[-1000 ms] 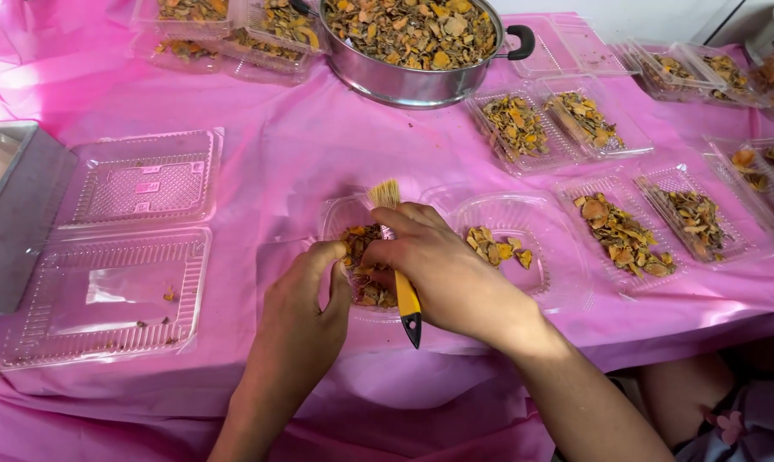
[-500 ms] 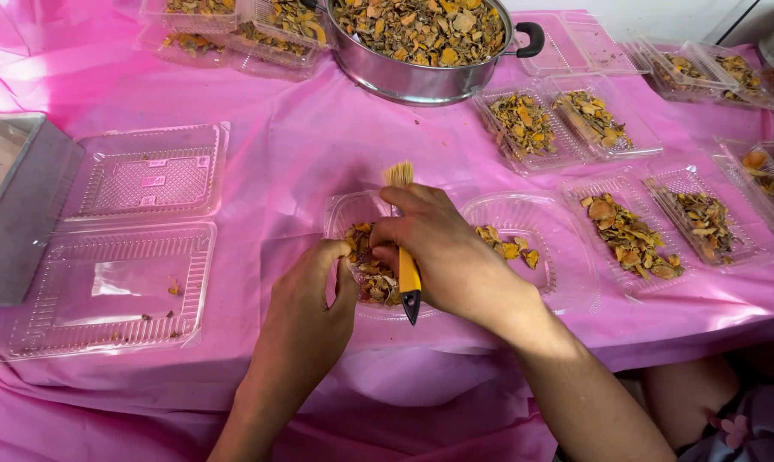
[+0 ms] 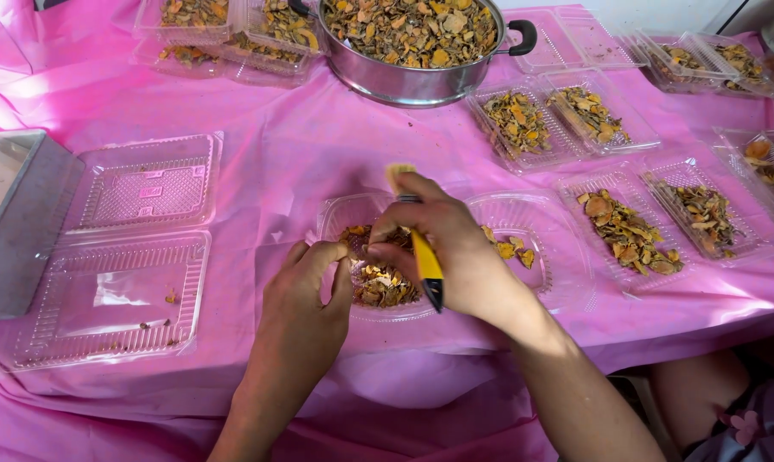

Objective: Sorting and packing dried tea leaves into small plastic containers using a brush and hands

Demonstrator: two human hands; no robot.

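Tilted further since the earlier frame: brush handle (image 3: 426,269) now slanting lower-right, black tip just past the tray rim; bristles (image 3: 397,174) partly blurred.

Far left: grey metal tray (image 3: 15,222) at table edge. Beside it: open clear clamshell container (image 3: 113,291), nearly bare, few crumbs on its floor, resting on pink tablecloth (image 3: 284,154).

Centre: left hand (image 3: 306,312) curled at near rim of small clear tray (image 3: 353,214), thumb and fingers pinched over dried orange-brown pieces (image 3: 383,287); whether any piece gripped, cannot tell. Right hand (image 3: 451,248) clenched around yellow brush, above same tray. Second half of tray (image 3: 567,274) to right, holding a few pieces.

Top centre: steel pot (image 3: 413,81) heaped with dried pieces. Right: several filled clear trays (image 3: 631,231) in rows.
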